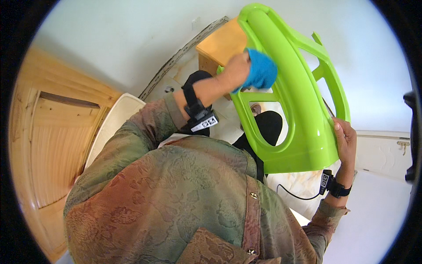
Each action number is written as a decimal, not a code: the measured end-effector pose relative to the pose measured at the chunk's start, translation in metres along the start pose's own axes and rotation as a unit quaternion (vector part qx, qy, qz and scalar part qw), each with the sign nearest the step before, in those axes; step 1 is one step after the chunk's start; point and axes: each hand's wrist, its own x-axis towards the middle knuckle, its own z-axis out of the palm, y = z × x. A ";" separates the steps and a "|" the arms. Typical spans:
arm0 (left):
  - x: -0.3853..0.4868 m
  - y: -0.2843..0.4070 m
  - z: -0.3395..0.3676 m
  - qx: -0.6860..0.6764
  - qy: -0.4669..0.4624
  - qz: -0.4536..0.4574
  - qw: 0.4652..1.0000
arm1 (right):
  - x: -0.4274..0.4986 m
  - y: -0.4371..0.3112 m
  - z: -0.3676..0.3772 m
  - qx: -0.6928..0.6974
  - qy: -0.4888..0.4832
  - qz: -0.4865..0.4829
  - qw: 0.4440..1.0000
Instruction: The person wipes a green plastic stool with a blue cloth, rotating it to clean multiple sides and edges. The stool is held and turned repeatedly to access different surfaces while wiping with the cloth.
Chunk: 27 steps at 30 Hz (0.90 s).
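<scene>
A bright green moulded plastic piece of furniture [296, 99], perhaps a small chair or stool, stands tilted before me, with rounded openings in its sides. My left hand [235, 71] is closed on a blue cloth [262, 71], which lies against the green plastic near its upper left edge; that hand is slightly blurred. On the lower right edge of the plastic rests my right hand [344, 142], gripping it with the thumb on the near face and the fingers partly hidden. Both wrists carry black straps with small devices.
Behind the green plastic is a light wooden box or small table [222, 43]. A panelled wooden door or cabinet [62, 145] is on the left, beside a cream-coloured curved surface [112, 122]. My knees are below the plastic, over a marble-patterned floor. A black cable [296, 197] hangs by my right wrist.
</scene>
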 end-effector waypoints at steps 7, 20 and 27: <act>0.072 0.018 -0.047 0.070 0.161 0.249 0.953 | 0.002 -0.018 0.002 -0.002 -0.004 0.022 1.000; -0.120 0.047 0.112 0.193 -0.171 0.573 0.778 | 0.005 0.031 -0.006 0.063 -0.023 0.138 0.988; -0.099 0.023 0.075 0.305 -0.229 0.434 0.816 | 0.005 0.028 -0.008 0.063 -0.011 0.136 0.989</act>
